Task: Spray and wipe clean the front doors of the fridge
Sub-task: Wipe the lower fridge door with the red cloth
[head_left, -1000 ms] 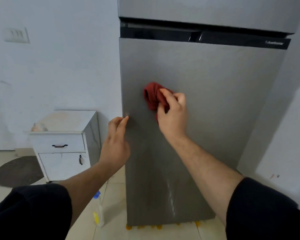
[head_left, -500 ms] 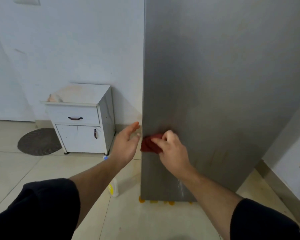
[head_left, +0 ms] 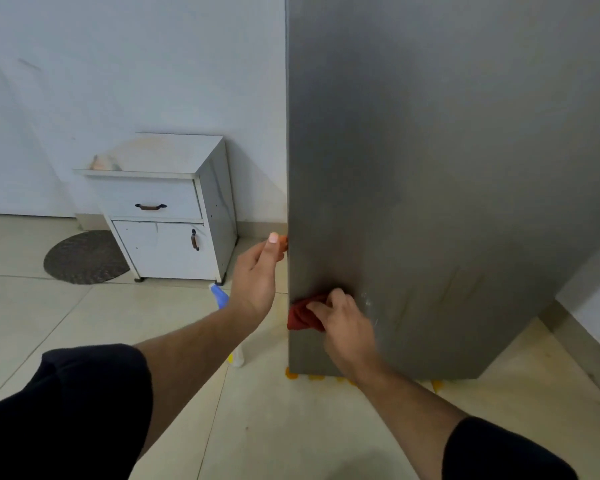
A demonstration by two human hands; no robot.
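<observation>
The grey lower fridge door (head_left: 430, 168) fills the right of the view. My right hand (head_left: 343, 323) presses a bunched red cloth (head_left: 302, 315) against the door's lower left corner, just above the floor. My left hand (head_left: 260, 275) rests at the door's left edge a little higher, fingers apart, fingertips touching the edge. A spray bottle with a blue top (head_left: 220, 296) stands on the floor behind my left forearm, mostly hidden by it. Streaks of wet show on the door right of my right hand.
A small white cabinet (head_left: 167, 209) with a drawer and a door stands against the wall left of the fridge. A round dark mat (head_left: 87, 258) lies on the tiled floor beside it. A white wall (head_left: 596, 296) closes in on the fridge's right side.
My right hand has wiped the cloth down from the door's middle to its lower left corner. The view has tilted down with it. My left hand stayed at the door's left edge.
</observation>
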